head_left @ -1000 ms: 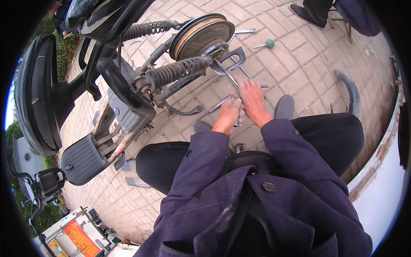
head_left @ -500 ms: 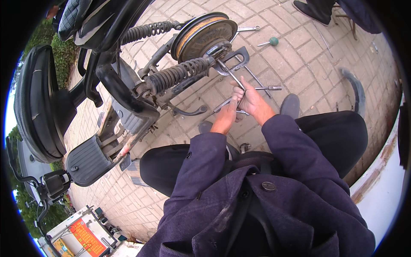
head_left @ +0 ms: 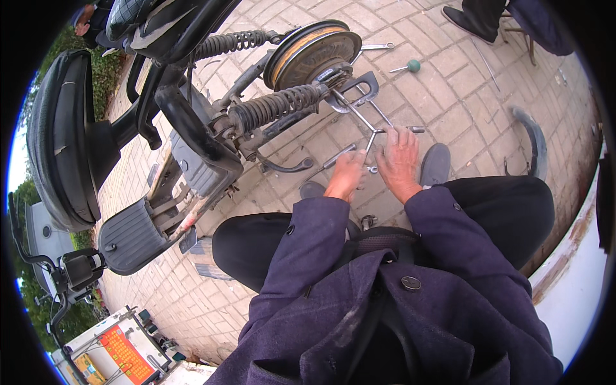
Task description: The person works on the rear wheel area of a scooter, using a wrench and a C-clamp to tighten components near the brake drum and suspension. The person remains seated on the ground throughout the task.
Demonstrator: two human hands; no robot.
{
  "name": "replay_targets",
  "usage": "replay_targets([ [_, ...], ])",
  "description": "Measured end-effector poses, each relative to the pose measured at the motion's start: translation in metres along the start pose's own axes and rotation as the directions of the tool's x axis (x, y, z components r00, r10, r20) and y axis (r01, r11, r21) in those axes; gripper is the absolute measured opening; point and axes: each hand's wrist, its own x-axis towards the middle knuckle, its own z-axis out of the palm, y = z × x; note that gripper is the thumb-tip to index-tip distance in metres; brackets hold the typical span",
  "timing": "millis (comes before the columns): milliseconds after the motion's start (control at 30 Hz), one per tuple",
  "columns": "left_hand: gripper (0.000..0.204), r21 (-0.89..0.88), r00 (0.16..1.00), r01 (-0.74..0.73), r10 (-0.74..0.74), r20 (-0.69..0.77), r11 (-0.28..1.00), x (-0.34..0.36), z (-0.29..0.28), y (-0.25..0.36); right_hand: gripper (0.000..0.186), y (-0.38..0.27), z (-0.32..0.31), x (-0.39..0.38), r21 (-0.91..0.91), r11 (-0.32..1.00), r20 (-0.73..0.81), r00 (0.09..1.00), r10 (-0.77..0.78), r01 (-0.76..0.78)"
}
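Note:
A Y-shaped three-way socket wrench (head_left: 363, 118) reaches from the hub of the bare wheel (head_left: 312, 59) toward me. My left hand (head_left: 348, 176) is closed round its near arm. The fingers of my right hand (head_left: 399, 162) bend over its right arm, whose socket end sticks out beyond them. Around the axle end sits a dark metal bracket with a slot (head_left: 368, 86), next to the coil spring shock absorber (head_left: 276, 108). Below the wrench, a second tool with a dark socket end (head_left: 340, 156) lies on the paving, partly hidden by my left hand.
The tipped electric scooter's seat (head_left: 61, 141) and footboard (head_left: 131, 239) fill the left. A green-handled screwdriver (head_left: 412, 66) and a spanner (head_left: 378, 47) lie beyond the hub. A curved dark mudguard piece (head_left: 531, 141) rests at right. Another person's shoe (head_left: 470, 24) is at the far right.
My hands were close together on the wrench; now they are apart. The right hand has turned over and moved right onto another arm, while the left stays low. The view has shifted slightly.

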Motion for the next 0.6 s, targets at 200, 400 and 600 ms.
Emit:
replay_targets([
  [200, 0.031, -0.066, 0.997, 0.042, -0.037, 0.067, 0.997, -0.015, 0.004, 0.019, 0.057, -0.017, 0.018, 0.028, 0.150, 0.986, 0.097, 0.991, -0.091, 0.076],
  [400, 0.037, 0.026, 0.993, -0.109, 0.107, 0.054, 0.994, -0.012, -0.008, 0.023, 0.037, -0.010, 0.047, 0.031, 0.762, 0.322, 0.511, 0.827, 0.235, -0.562],
  [600, 0.042, 0.646, 0.858, -0.215, 0.457, -0.233, 0.733, 0.017, -0.023, 0.000, 0.032, 0.000, 0.063, 0.036, 0.310, -0.689, 0.851, 0.514, -0.105, -0.655],
])
